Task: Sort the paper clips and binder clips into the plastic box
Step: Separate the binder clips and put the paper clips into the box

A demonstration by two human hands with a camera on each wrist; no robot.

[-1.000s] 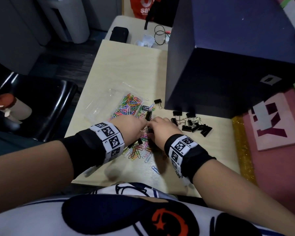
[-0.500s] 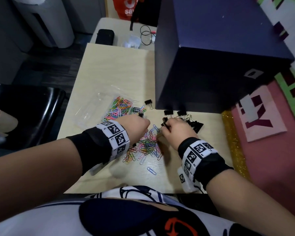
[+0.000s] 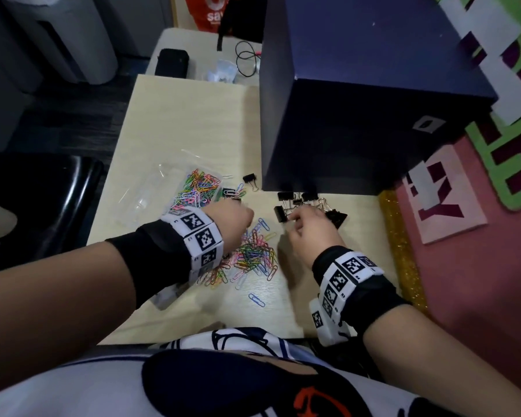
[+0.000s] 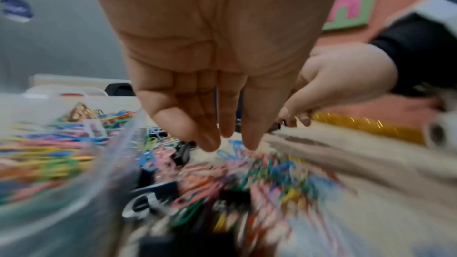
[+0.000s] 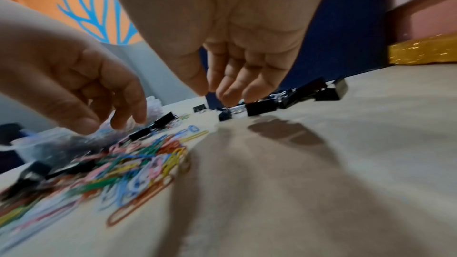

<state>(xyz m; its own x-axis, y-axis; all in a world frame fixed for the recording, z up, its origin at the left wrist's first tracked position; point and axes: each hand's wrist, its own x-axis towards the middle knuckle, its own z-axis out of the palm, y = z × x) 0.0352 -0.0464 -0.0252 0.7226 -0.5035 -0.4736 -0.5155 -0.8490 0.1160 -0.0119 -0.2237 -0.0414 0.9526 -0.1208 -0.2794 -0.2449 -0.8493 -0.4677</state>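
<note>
A clear plastic box [image 3: 151,191] sits left of centre on the table, with coloured paper clips [image 3: 197,188] in its right part. More loose paper clips [image 3: 253,255] lie piled between my hands. My left hand [image 3: 235,218] hovers over the pile's far edge beside the box, fingers straight and pointing down [image 4: 230,140], holding nothing. My right hand [image 3: 298,221] hangs with relaxed fingers [image 5: 215,91] just above a heap of black binder clips [image 3: 313,203]. One binder clip [image 3: 280,213] lies at its fingertips. A single binder clip [image 3: 250,179] lies nearer the box.
A big dark blue box [image 3: 358,115] stands on the table right behind the binder clips. A black chair [image 3: 42,200] is on the left. A pink mat with a gold strip [image 3: 400,251] borders the table's right edge. One stray blue paper clip [image 3: 257,299] lies near me.
My right hand has moved right, from the paper clip pile to the binder clip heap. The left hand has stayed beside the box, over the pile.
</note>
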